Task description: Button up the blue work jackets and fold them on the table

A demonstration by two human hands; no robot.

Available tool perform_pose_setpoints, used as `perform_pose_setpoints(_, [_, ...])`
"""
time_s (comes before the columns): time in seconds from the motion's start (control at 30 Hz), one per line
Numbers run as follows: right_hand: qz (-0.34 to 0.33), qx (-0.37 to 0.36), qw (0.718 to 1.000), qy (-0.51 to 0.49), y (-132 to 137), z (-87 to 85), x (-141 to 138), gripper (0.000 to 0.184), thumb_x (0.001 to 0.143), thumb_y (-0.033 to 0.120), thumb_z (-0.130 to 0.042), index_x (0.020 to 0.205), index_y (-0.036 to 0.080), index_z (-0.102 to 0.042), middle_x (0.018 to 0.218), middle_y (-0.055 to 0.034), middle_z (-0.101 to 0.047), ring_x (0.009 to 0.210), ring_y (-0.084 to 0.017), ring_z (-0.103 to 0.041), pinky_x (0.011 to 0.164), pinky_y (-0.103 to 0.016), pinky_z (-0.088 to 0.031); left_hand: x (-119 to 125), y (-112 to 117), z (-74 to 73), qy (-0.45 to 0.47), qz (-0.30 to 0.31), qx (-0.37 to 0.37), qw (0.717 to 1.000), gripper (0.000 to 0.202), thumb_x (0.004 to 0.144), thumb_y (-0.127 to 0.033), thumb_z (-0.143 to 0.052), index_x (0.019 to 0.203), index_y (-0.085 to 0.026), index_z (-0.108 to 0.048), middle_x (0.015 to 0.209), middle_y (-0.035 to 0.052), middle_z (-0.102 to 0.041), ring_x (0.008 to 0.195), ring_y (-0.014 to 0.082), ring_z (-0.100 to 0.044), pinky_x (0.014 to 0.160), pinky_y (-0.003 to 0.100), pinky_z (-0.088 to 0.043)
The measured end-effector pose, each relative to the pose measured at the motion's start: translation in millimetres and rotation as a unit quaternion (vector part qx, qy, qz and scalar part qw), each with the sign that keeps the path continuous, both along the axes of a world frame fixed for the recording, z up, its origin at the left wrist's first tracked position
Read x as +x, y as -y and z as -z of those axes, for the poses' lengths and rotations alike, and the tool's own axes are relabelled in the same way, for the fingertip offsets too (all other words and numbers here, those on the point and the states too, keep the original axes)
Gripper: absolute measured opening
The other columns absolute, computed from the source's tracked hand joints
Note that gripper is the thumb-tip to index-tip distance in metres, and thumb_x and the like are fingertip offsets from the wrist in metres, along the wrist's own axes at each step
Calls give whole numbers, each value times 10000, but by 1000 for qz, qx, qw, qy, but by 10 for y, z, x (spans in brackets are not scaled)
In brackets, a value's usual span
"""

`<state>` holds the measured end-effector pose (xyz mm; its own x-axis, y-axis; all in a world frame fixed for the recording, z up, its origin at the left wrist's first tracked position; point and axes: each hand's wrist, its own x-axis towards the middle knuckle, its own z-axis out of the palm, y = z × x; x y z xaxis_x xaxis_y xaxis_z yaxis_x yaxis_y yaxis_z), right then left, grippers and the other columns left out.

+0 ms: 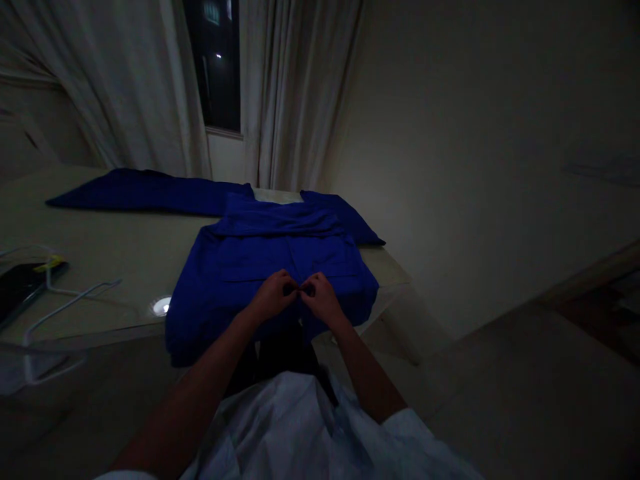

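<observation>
A blue long-sleeved jacket (270, 250) lies front up on the table, with flap-like seams across its chest and its lower part draped over the near edge. My left hand (276, 293) and my right hand (320, 297) meet at the centre front opening, low on the jacket. The fingers of both are pinched together on the cloth edges there, thumbs and fingertips almost touching. Whether a button or zip is between them is too dark and small to make out. One sleeve stretches out to the left; the other, at the right, reaches the table's far edge.
The pale table (125, 247) stands against curtains (285, 100) and a window (215, 67). White wire hangers (73, 313) and a dark package with a yellow patch (30, 283) lie at the left. A plain wall (450, 167) rises at the right. The room is dim.
</observation>
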<state>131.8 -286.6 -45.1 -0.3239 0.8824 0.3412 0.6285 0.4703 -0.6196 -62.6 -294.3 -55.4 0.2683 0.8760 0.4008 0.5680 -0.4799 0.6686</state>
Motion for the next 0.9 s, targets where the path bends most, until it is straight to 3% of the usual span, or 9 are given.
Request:
perform_pose_setpoints(0.43, [29, 0, 996, 84, -17, -70, 2, 54, 838, 194, -778, 884, 190, -750, 1028, -31, -594, 748, -126, -579, 779, -292, -494, -18, -59, 73, -43, 13, 22, 999, 210, 934, -169, -594, 982, -230, -789, 1022, 65, -729, 976, 231, -654, 946, 400, -471])
perform_pose_setpoints(0.67, [17, -16, 1000, 18, -108, 3, 44, 42, 829, 158, -764, 814, 190, -741, 930, -18, -613, 768, -130, -579, 766, -276, -479, -41, -51, 66, -43, -4, 11, 999, 269, 843, -93, -609, 1034, -214, -755, 1056, 69, -735, 1027, 246, -665, 943, 376, -499])
perform_pose_setpoints(0.9, [-2, -55, 998, -16, -174, 31, 103, 31, 846, 182, -761, 816, 188, -758, 908, -16, -633, 777, -130, -594, 742, -270, -462, -18, -20, 46, -21, -10, 4, 1000, 220, 932, -181, -571, 1024, -231, -765, 1005, 65, -737, 986, 240, -665, 925, 374, -492])
